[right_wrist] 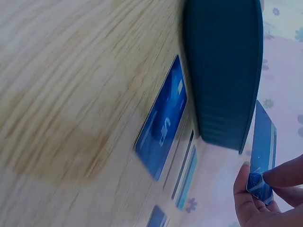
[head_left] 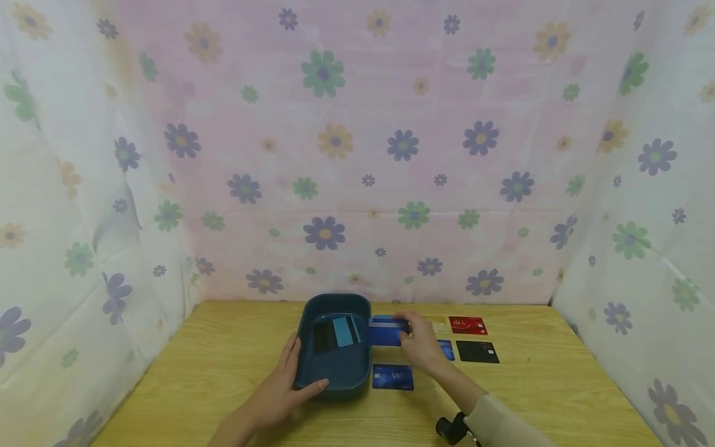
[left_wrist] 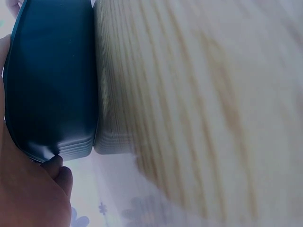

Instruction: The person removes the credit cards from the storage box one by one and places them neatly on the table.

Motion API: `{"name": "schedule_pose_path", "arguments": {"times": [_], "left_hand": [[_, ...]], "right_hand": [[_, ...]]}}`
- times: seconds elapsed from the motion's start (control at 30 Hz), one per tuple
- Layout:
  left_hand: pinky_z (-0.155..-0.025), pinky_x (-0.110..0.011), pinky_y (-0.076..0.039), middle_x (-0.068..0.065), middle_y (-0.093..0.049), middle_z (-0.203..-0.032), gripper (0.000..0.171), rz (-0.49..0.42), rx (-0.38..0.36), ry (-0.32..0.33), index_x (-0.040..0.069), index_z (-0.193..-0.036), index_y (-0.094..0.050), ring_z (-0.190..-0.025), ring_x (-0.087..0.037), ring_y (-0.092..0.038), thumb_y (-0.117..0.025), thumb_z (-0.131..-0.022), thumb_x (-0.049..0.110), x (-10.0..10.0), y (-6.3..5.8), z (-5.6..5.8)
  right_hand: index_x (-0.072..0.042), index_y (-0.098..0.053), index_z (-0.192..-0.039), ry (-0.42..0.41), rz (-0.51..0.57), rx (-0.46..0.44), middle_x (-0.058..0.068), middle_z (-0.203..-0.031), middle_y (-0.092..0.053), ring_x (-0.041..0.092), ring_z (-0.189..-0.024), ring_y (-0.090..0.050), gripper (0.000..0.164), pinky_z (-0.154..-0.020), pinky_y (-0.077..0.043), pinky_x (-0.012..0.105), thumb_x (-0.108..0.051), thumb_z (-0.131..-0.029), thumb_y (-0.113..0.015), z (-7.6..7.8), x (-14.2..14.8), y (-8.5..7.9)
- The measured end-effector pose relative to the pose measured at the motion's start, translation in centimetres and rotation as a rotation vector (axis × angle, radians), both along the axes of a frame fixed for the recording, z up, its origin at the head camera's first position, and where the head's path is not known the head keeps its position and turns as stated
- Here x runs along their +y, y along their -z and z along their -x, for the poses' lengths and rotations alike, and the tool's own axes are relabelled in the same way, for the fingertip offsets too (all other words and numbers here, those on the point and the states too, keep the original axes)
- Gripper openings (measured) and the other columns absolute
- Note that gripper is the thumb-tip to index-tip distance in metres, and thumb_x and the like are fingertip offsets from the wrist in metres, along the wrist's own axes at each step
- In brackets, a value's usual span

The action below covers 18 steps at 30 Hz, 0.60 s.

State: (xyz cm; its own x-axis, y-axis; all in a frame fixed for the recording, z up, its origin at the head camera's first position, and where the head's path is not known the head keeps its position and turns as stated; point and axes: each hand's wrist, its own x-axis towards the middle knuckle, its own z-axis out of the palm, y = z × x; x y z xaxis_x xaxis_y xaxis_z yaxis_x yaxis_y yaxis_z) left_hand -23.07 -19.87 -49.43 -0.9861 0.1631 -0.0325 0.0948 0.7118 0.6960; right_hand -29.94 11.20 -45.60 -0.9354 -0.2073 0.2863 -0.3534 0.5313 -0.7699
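Note:
A dark blue plastic tray (head_left: 335,380) with raised walls stands on the table. My left hand (head_left: 282,379) grips its near left corner, the thumb by the front rim and the fingers along the left wall. Inside the tray lie a black card (head_left: 323,336) and a light blue card (head_left: 344,332), partly overlapping. At the tray's right rim, my right hand (head_left: 420,344) pinches a blue card (head_left: 384,332) by its right end between thumb and fingers; the right wrist view shows this card (right_wrist: 262,146) raised at rim height.
Right of the tray, a dark blue card (head_left: 393,377) lies flat on the wooden table (head_left: 212,372). Farther right are a red card (head_left: 468,325), a black card (head_left: 477,351) and a pale yellow card (head_left: 438,324). Another blue card (head_left: 446,349) is partly hidden by my right hand. Flowered cloth (head_left: 357,186) encloses the table.

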Motion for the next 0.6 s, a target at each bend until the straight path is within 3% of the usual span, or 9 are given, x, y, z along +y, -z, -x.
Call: {"name": "schedule_pose_path", "arguments": {"times": [0.17, 0.6], "left_hand": [[-0.11, -0.067, -0.034, -0.012, 0.008, -0.172, 0.117, -0.002, 0.004, 0.007, 0.006, -0.165, -0.002, -0.149, -0.048, -0.027, -0.066, -0.089, 0.068, -0.1, 0.1, 0.1], [-0.111, -0.067, -0.034, -0.01, 0.009, -0.172, 0.116, -0.015, -0.005, 0.009, 0.008, -0.165, -0.001, -0.15, -0.047, -0.024, -0.066, -0.09, 0.068, -0.1, -0.1, -0.1]], "right_hand": [[0.004, -0.067, -0.124, 0.029, 0.027, -0.04, 0.022, -0.127, -0.061, 0.025, -0.087, -0.06, 0.038, -0.06, -0.053, 0.032, 0.016, -0.09, -0.056, -0.4, 1.8, 0.0], [0.003, -0.068, -0.122, 0.085, 0.007, -0.094, 0.021, -0.13, -0.062, 0.032, -0.099, -0.062, 0.035, -0.068, -0.056, 0.035, 0.015, -0.09, -0.058, -1.5, 5.7, 0.6]]}}
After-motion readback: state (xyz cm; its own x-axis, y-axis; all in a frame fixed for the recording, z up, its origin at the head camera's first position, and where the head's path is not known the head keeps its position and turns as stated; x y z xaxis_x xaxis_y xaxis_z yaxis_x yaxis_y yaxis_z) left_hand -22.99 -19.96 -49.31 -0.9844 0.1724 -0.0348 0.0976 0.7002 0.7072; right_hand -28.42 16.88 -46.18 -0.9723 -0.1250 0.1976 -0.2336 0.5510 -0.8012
